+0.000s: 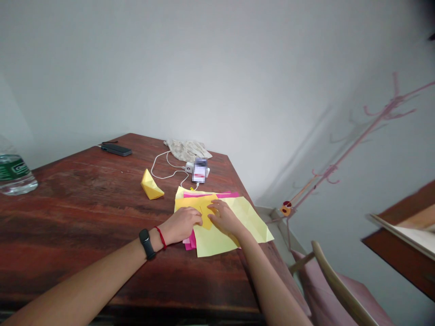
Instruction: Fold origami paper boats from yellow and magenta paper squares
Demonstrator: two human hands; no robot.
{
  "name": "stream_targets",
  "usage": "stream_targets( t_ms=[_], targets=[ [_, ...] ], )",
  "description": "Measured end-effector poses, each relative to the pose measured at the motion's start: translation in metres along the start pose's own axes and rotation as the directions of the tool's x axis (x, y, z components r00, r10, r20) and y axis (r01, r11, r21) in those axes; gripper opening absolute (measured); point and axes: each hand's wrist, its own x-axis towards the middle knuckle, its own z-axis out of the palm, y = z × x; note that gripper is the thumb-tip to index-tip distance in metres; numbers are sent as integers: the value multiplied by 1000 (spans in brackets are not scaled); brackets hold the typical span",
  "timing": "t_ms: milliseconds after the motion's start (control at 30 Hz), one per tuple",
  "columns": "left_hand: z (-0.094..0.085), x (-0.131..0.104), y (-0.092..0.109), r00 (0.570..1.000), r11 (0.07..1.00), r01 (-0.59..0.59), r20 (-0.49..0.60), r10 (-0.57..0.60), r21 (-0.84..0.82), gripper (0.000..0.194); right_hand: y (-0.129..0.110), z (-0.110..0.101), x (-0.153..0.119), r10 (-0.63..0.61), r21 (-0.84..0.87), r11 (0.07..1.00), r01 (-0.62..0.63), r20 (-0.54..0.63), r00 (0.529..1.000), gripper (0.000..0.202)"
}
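A golden-yellow sheet of paper lies on top of larger pale-yellow paper, with pink sheets showing at the edges. My left hand rests on the left part of the golden sheet, its fingers bent and pressed together at the paper. My right hand touches the sheet's right side with its fingers somewhat apart. A folded yellow paper shape stands on the table to the left of the sheets.
On the wooden table are a phone with white cables, a crumpled cloth, a dark device and a water bottle. To the right are a chair and a pink rack.
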Motion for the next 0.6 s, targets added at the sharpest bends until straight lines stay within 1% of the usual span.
stream_targets(
  t_ms=[133, 233, 367, 433, 500, 533, 600],
  targets=[
    [-1, 0, 1, 998, 998, 49, -23, -50, -39, 30, -4, -3, 0, 1, -38, 999, -1, 20, 1000, 33],
    [0, 0, 0, 994, 994, 92, -51, -95, -61, 28, -9, -4, 0, 3, -48, 999, -2, 31, 1000, 25],
    [0, 1, -3, 990, 989, 121, -59, -126, -84, 23, -14, -3, 1, -12, -28, 1000, 13, 22, 1000, 13],
    [1, 1, -4, 989, 988, 129, -55, -134, -88, 19, -15, -2, 1, -11, -12, 1000, 11, 15, 1000, 11],
    [3, 1, -6, 986, 987, 140, -75, -146, -79, 17, -15, 0, 0, -2, 0, 1000, 2, 7, 1000, 9],
    [3, 1, -7, 983, 986, 152, -97, -158, -67, 18, -15, 1, 0, 2, 2, 1000, -2, 1, 1000, 10],
    [5, 0, -10, 968, 980, 196, -156, -199, -31, 29, -14, 3, 0, 9, 0, 1000, -9, -12, 1000, 20]
  ],
)
